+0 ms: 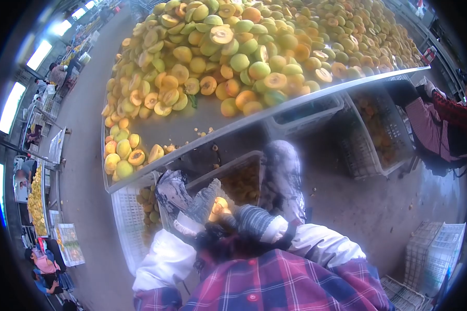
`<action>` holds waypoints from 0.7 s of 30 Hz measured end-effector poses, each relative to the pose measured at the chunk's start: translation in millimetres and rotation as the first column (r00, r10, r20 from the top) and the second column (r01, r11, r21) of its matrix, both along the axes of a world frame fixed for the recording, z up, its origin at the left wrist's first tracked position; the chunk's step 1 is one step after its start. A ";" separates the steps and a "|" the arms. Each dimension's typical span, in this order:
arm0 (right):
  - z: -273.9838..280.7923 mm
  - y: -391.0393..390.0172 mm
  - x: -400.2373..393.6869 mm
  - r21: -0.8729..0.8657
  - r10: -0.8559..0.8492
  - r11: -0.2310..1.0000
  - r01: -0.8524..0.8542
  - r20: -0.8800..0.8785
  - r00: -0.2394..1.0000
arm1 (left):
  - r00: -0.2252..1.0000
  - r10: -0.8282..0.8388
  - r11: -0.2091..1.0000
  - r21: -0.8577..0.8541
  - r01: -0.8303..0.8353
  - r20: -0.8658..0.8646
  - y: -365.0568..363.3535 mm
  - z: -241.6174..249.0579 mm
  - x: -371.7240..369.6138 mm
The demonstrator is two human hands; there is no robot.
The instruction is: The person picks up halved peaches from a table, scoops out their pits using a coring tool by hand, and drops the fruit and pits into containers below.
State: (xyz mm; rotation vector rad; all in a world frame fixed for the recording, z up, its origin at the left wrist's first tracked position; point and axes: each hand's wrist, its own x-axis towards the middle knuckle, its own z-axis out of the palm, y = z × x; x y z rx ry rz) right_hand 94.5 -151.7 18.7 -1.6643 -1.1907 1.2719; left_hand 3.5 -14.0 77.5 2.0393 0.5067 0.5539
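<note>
My left hand (pixel 201 205), in a grey glove, is raised above my lap with apricot pieces (pixel 220 207) against its palm side. My right hand (pixel 238 220), in a grey knitted glove, meets the same pieces from the other side, its fingers bent and dark at their lower edge. Whether a tool is in the right hand is hidden. In front of me a metal-edged table (pixel 192 127) carries a large heap of halved apricots (pixel 207 57). A smaller group of apricots (pixel 122 150) lies in its near left corner, beside scattered small stones or bits.
A crate (pixel 254 156) with fruit stands between my legs, and a white crate (pixel 129 223) to their left. Under the table at right is another fruit crate (pixel 381 140). A co-worker (pixel 441 119) sits at far right, near stacked crates (pixel 433 254). Other people work at far left.
</note>
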 end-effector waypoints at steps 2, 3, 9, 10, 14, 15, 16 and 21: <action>2.3 1.4 2.1 -0.035 0.079 0.997 -0.076 0.104 0.991 | 0.987 0.156 0.984 0.093 -0.152 -0.031 -6.6 44.5 14.4; 3.6 3.4 3.9 -0.035 0.082 0.996 -0.079 0.102 0.991 | 0.971 0.233 0.964 0.141 -0.225 -0.044 -9.1 61.6 18.8; -2.2 23.6 -2.0 0.022 -0.137 0.985 0.173 -0.515 0.846 | 0.923 0.381 0.922 -0.056 -0.383 -0.051 -8.2 45.2 24.4; -7.0 26.8 -5.0 0.022 -0.130 0.986 0.165 -0.514 0.848 | 0.943 0.332 0.893 0.329 -0.307 -0.021 7.8 24.2 18.5; -19.2 22.5 -23.9 -0.129 -0.216 0.973 0.189 -0.791 0.572 | 0.840 0.528 0.533 -0.721 -0.442 -0.125 -13.6 18.5 17.3; -16.6 25.0 -17.6 -0.006 -0.109 0.990 0.141 -0.670 0.734 | 0.853 0.512 0.566 -0.709 -0.422 -0.099 -7.8 15.7 15.3; -13.7 25.6 -13.5 0.105 -0.006 0.992 0.069 -0.509 0.861 | 0.865 0.495 0.605 -0.682 -0.410 -0.081 -3.7 13.6 13.9; -2.9 31.3 1.0 -0.228 -0.154 0.974 -0.007 -0.680 0.717 | 0.854 0.517 0.855 -0.061 -0.515 0.051 2.5 6.7 13.5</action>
